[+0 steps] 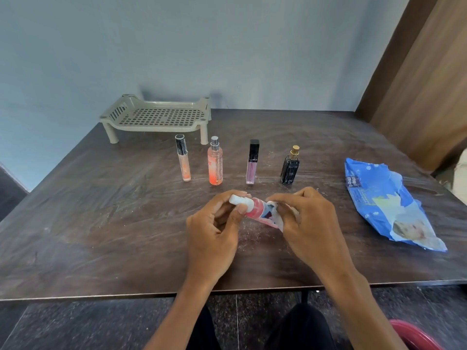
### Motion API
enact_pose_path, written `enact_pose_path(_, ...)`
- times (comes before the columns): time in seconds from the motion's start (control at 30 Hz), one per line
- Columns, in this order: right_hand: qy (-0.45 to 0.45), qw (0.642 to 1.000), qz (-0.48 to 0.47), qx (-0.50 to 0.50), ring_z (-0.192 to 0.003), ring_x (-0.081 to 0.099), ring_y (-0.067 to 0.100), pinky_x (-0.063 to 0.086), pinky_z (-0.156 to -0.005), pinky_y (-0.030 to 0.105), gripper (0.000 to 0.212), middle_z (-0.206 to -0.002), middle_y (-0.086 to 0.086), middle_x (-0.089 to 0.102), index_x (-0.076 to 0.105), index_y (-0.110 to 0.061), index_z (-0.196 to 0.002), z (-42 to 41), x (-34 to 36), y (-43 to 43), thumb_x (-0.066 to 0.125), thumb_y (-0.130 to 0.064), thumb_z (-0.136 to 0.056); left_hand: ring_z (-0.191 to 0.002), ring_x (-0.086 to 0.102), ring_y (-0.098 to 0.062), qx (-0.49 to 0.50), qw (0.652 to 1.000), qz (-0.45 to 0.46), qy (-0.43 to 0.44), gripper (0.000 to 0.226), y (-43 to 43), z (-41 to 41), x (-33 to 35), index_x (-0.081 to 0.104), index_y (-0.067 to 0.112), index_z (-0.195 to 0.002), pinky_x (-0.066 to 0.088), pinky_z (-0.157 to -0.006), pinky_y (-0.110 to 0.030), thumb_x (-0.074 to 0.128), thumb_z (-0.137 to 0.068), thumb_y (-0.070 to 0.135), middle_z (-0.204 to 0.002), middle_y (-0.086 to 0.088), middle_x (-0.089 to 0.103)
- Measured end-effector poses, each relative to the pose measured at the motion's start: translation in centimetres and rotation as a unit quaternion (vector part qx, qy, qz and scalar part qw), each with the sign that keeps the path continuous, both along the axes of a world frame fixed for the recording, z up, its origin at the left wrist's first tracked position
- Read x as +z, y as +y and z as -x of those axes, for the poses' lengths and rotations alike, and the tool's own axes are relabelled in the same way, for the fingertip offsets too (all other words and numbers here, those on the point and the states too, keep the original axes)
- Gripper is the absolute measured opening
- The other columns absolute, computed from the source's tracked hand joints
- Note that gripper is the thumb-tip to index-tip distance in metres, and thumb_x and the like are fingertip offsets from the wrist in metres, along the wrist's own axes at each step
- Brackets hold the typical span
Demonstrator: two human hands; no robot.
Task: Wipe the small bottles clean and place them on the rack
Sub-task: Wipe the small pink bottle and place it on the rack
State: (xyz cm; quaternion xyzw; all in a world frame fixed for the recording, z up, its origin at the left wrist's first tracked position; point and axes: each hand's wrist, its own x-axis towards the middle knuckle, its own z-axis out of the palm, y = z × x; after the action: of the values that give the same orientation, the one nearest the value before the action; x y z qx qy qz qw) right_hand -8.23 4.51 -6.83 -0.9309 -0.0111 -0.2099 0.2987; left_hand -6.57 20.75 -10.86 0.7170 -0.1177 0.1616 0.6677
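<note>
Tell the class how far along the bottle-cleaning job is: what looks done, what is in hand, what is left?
Done: nothing is on the rack yet. In hand: the left hand grips the pink bottle by its white cap end while the right hand pinches a white wipe round its body. Left: the orange tube, orange spray bottle, lilac tube and black bottle stand on the table, unracked.

A dark brown, wood-grained desk (101,223) carries a beige rack (156,117), gridded with square holes, at eleven o'clock. At twelve o'clock stand a peach tube (185,165) and a lilac tube (251,168), both black-capped, an orange spray bottle (215,165) topped silver and a black bottle (289,170) nozzled gold. Centre: a red bottle (255,209), white-capped, with a white wipe (277,219). At three o'clock, a blue pack (386,203) printed white.
</note>
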Motion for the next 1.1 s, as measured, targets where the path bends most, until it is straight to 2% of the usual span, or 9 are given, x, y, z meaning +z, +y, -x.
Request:
enact_pose_path(0.17,-0.078,0.996,-0.041,0.006,-0.076,0.056,0.001,0.043,-0.072,0.006,0.025,-0.087,-0.005,0.06,0.071,-0.022,-0.113,-0.1,0.5,1.7,0.066,-0.018,-0.089,-0.098,0.074,-0.01,-0.009,1.0,0.022,0.004,0.015,-0.1,0.2,0.2,0.072,0.019,-0.106,0.061,-0.083,-0.037,0.067,-0.092,0.018,-0.101,0.007,0.078)
enact_pose_path(0.3,-0.028,0.991,-0.121,0.045,-0.095,0.058,0.002,0.049,-0.076,0.007,0.047,-0.105,-0.007,0.056,0.06,-0.021,-0.128,0.5,-0.4,1.2,0.073,-0.02,-0.082,-0.099,0.074,-0.012,-0.004,0.999,0.032,0.007,0.015,0.0,0.2,0.1,0.072,0.016,-0.106,0.06,-0.085,-0.039,0.066,-0.093,0.015,-0.101,0.004,0.078)
enact_pose_path(0.37,-0.005,0.988,-0.14,0.065,-0.099,0.058,0.001,0.048,-0.078,0.005,0.056,-0.109,-0.006,0.055,0.057,-0.02,-0.131,0.9,-0.6,0.5,0.076,-0.013,-0.079,-0.1,0.074,-0.011,0.0,0.999,0.033,0.011,0.017,0.0,0.1,0.2,0.072,0.015,-0.107,0.06,-0.086,-0.039,0.066,-0.092,0.019,-0.102,0.004,0.078)
enact_pose_path(0.5,-0.066,0.996,-0.061,0.01,-0.08,0.059,0.0,0.048,-0.077,0.009,0.048,-0.09,-0.006,0.064,0.066,-0.017,-0.119,0.8,-0.8,0.0,0.08,-0.007,-0.075,-0.1,0.073,-0.008,0.007,1.0,0.007,-0.006,0.017,0.0,0.2,0.1,0.072,0.014,-0.109,0.061,-0.085,-0.036,0.066,-0.093,0.017,-0.103,0.006,0.078)
enact_pose_path(0.63,-0.1,0.991,-0.086,0.002,-0.075,0.06,0.0,0.046,-0.07,0.006,0.036,-0.086,-0.007,0.063,0.072,-0.013,-0.11,0.1,-0.9,1.0,0.078,-0.006,-0.076,-0.099,0.074,-0.008,0.01,1.0,0.006,-0.016,0.016,0.0,0.3,0.2,0.072,0.014,-0.108,0.061,-0.085,-0.038,0.066,-0.093,0.017,-0.102,0.006,0.078)
enact_pose_path(0.8,-0.104,0.992,-0.074,-0.016,-0.076,0.058,0.001,0.051,-0.069,0.012,0.033,-0.087,-0.009,0.06,0.07,-0.014,-0.113,0.2,-1.8,1.2,0.074,-0.012,-0.08,-0.1,0.074,-0.011,0.018,0.999,0.034,0.005,0.023,0.1,0.3,0.1,0.072,0.015,-0.109,0.06,-0.086,-0.044,0.066,-0.09,0.025,-0.102,0.006,0.078)
enact_pose_path(0.9,-0.085,0.99,-0.096,-0.059,-0.074,0.059,0.004,0.052,-0.066,0.02,0.03,-0.085,-0.008,0.06,0.071,-0.014,-0.112,0.3,-2.3,0.8,0.073,-0.013,-0.082,-0.1,0.073,-0.01,0.019,0.999,0.031,0.014,0.02,0.0,0.2,0.1,0.072,0.014,-0.109,0.06,-0.087,-0.044,0.066,-0.091,0.021,-0.103,0.006,0.078)
enact_pose_path(0.97,-0.094,0.99,-0.093,-0.054,-0.074,0.059,0.005,0.051,-0.065,0.018,0.03,-0.084,-0.007,0.06,0.071,-0.014,-0.112,0.2,-2.1,1.3,0.073,-0.013,-0.082,-0.1,0.073,-0.01,0.014,1.0,0.027,0.006,0.018,0.0,0.1,0.2,0.072,0.013,-0.109,0.06,-0.087,-0.042,0.065,-0.093,0.018,-0.103,0.005,0.078)
enact_pose_path(1.1,-0.116,0.989,-0.084,-0.023,-0.076,0.058,0.004,0.048,-0.07,0.008,0.031,-0.088,-0.005,0.06,0.07,-0.013,-0.113,0.0,-1.5,2.7,0.073,-0.012,-0.082,-0.099,0.074,-0.013,0.003,0.999,0.053,0.012,0.021,0.1,0.2,0.2,0.072,0.014,-0.107,0.06,-0.086,-0.042,0.066,-0.089,0.024,-0.101,0.003,0.078)
